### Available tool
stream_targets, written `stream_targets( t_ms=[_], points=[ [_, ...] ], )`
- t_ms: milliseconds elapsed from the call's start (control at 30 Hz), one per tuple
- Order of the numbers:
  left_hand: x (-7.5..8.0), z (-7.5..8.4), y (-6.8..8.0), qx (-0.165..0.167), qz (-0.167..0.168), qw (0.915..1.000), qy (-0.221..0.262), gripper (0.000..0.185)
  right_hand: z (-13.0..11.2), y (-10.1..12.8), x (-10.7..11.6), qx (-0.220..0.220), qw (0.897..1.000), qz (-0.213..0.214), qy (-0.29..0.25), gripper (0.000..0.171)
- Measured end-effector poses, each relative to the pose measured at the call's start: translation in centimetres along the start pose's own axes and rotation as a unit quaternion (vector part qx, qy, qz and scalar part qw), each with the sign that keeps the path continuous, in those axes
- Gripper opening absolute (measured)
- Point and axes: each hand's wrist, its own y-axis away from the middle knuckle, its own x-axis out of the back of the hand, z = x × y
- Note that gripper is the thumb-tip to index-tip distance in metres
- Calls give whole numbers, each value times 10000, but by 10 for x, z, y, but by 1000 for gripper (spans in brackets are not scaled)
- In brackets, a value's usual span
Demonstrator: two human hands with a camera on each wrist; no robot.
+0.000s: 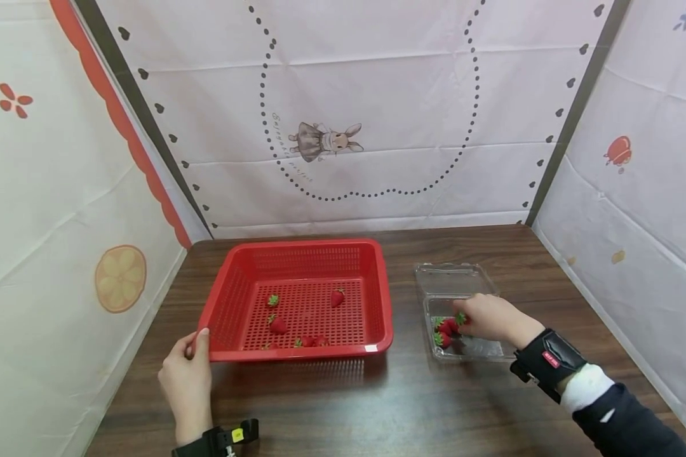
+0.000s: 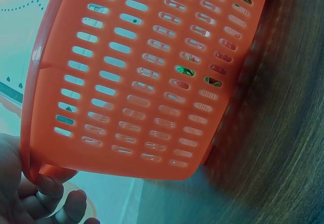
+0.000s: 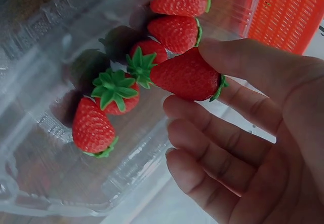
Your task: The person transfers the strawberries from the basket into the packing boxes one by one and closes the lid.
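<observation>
A strawberry (image 3: 187, 74) is pinched by the right hand (image 1: 488, 318) inside the clear box (image 1: 460, 279). The basket (image 1: 377, 285) corner is apparently gripped by the left hand (image 1: 187, 377).

My right hand (image 3: 263, 133) pinches one red strawberry with a green leafy cap (image 3: 186, 75) between thumb and forefinger, lying sideways just above the clear plastic clamshell box (image 1: 451, 279), lid open, where more strawberries cluster. My left hand (image 1: 187, 379) grips the near left corner of the red perforated plastic basket (image 1: 377, 279) on the counter.
</observation>
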Motion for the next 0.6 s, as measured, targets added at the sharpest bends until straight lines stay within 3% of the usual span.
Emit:
stream_targets(
  t_ms=[267, 600],
  points=[
    [1, 2, 1, 57, -30, 10000, 10, 54, -2, 1, -9, -72, 9996, 59, 272, 21],
    [0, 1, 0, 45, -30, 10000, -2, 54, -3, -2, -16, -69, 9997, -21, 239, 24]
  ],
)
